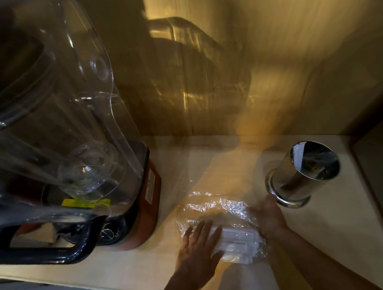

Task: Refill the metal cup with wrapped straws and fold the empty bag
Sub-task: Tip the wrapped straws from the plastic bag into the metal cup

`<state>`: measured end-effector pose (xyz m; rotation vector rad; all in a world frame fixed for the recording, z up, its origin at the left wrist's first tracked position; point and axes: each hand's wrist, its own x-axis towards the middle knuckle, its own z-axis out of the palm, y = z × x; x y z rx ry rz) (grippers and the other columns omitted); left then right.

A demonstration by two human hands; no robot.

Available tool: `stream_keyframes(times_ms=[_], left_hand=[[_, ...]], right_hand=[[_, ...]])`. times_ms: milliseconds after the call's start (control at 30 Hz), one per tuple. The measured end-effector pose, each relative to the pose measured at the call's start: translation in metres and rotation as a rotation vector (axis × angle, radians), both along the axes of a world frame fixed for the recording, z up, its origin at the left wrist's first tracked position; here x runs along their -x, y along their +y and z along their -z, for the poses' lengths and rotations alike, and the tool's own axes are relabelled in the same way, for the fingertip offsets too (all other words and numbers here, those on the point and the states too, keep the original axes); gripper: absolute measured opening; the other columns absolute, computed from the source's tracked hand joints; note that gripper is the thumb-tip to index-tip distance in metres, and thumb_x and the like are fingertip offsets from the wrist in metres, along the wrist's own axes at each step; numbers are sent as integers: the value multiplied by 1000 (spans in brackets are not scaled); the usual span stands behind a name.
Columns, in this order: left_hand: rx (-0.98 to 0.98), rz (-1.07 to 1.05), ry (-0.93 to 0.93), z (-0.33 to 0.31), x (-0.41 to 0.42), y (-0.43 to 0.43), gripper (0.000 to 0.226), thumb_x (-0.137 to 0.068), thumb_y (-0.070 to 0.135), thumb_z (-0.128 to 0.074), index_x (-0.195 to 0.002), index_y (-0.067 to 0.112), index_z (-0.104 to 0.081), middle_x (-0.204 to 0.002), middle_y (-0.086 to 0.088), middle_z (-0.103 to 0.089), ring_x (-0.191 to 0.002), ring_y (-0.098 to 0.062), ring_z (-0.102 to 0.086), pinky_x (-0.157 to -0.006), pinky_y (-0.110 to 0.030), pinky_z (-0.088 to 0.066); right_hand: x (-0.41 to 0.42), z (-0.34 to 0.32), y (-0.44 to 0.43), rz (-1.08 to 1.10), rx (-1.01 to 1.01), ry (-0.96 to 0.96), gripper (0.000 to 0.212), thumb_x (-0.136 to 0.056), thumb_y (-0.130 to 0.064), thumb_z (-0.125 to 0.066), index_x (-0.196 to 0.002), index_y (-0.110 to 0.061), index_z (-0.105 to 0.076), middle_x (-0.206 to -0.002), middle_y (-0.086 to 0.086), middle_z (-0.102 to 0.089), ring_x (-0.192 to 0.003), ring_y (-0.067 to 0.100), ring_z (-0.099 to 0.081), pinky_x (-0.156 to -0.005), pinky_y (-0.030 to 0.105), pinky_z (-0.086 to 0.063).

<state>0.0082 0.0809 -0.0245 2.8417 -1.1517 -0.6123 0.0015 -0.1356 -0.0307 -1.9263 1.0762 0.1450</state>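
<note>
Head view: looks down on a pale counter (221, 165) against a yellowish wall.
Bag position: clear plastic bag (213, 208) lies flat on the counter, between the blender (73, 153) on the left and the metal cup (301, 178) on the right.
Wrapped straws: a white bundle (238, 243) lies inside the bag at its near end; long axis runs roughly left to right, slightly down to the right.
Bag appearance: crinkled, transparent, glossy highlights; far end looks empty and loose.
Metal cup: polished steel, flared foot, upright on the counter; its mouth appears tilted toward the camera, interior dark.
Left hand (199, 255): fingers spread, palm flat on the bag's left edge and the straw ends.
Right hand (269, 216): rests on the bag's right side, fingertips near the cup's foot; whether it grips cannot be told.
</note>
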Motion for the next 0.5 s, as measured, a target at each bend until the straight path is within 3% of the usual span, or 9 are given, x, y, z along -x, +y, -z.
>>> stream_keyframes(times_ms=[67,200,300,400,500], left_hand=[[41,1,-20,7,-1,4,55,-89,57,-28,-139,36,-36,-148,5,-37,-136,-16,-36,-118,-44,-9],[169,-6,101,12,-5,10,57,-90,54,-29,-143,36,-21,-156,10,-17,-143,-6,-7,-116,-29,4],[302,-29,38,-6,-16,2,52,-91,42,-39,-140,26,-35,-149,3,-35,-140,-13,-24,-115,-32,-11],[558,-20,-152,-49,-42,-26,43,-79,19,-62,-121,15,-57,-127,-6,-60,-119,-23,-54,-101,-37,-37],[692,128,-285,-105,-70,-60,55,-70,12,-64,-123,15,-52,-131,-5,-56,-124,-22,-45,-100,-34,-29]], right_hand=[[0,3,0,9,-115,-47,14,-75,-10,-68,-79,-11,-55,-78,13,-60,-68,24,-54,-72,43,-50],[-3,-2,0,-77,-160,-223,30,-74,-4,-64,-54,-23,-55,-56,-6,-52,-60,16,-49,-60,33,-45],[-11,-22,-2,-249,-77,-301,32,-76,-1,-65,-56,-21,-49,-52,-9,-37,-55,9,-34,-50,19,-32],[-21,-50,-4,-399,16,-327,25,-80,-7,-61,-61,-18,-48,-54,-7,-37,-57,12,-37,-56,27,-33],[-28,-79,0,-561,171,-330,21,-84,-18,-58,-65,-24,-51,-57,-5,-50,-56,7,-49,-57,30,-39]])
